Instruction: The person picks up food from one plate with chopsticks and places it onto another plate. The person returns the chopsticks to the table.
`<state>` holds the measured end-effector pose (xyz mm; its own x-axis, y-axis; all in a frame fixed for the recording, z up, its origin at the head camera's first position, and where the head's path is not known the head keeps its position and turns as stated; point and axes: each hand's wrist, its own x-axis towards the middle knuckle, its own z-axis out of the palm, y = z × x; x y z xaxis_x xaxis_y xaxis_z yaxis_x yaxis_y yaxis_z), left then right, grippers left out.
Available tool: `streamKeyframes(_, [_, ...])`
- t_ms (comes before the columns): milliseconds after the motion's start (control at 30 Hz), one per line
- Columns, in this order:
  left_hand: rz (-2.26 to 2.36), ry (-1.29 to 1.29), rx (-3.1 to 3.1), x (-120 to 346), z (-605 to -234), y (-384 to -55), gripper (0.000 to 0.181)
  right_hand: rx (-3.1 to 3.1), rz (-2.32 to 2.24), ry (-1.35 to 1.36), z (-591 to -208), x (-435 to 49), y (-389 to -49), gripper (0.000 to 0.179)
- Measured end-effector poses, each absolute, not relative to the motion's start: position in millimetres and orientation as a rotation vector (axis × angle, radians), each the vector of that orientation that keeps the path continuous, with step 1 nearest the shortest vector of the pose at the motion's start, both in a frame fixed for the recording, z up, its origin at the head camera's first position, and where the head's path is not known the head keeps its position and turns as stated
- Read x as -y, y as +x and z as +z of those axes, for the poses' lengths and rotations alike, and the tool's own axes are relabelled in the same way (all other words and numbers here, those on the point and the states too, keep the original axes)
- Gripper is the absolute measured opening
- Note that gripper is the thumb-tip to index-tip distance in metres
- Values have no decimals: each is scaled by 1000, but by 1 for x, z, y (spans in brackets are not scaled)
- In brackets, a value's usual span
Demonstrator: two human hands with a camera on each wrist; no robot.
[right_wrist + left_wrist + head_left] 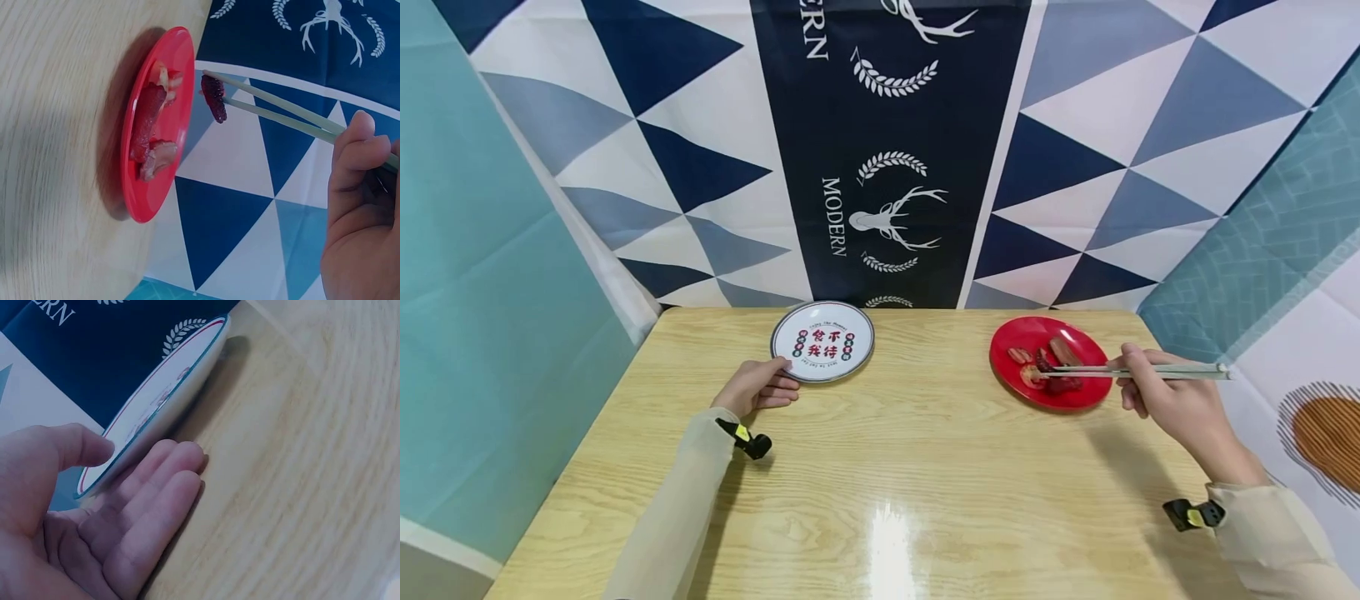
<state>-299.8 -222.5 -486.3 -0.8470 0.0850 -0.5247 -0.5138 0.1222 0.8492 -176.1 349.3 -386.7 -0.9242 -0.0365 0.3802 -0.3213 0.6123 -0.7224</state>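
Observation:
At the left, my left hand (758, 388) holds the near edge of a white plate (833, 372) printed with red and dark characters. In the left wrist view the thumb (94, 449) lies on the rim, with the other fingers low beside and under the edge. My right hand (1172, 404) grips a pair of pale green chopsticks (1180, 372). Between their tips is a dark red piece of food (214, 99), held up off the red plate (149, 203). More food pieces (147, 115), reddish and pale, lie on that plate.
Both plates are near the back edge of the light wooden table (925, 450). A patterned cloth (880, 167) with triangles and deer hangs behind it. Pale blue-green cloth (497, 292) borders the left side, and another cloth (1285, 225) the right.

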Motion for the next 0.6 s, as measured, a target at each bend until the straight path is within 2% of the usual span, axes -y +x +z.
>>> streamKeyframes(400, [1676,-434,-2087,221,-488,-301,35,2483,1206,284,-388,-350,-177,33])
streamKeyframes(600, [1567,-358,-2126,226,-485,-301,37,2482,1214,269,-388,-352,-178,33])
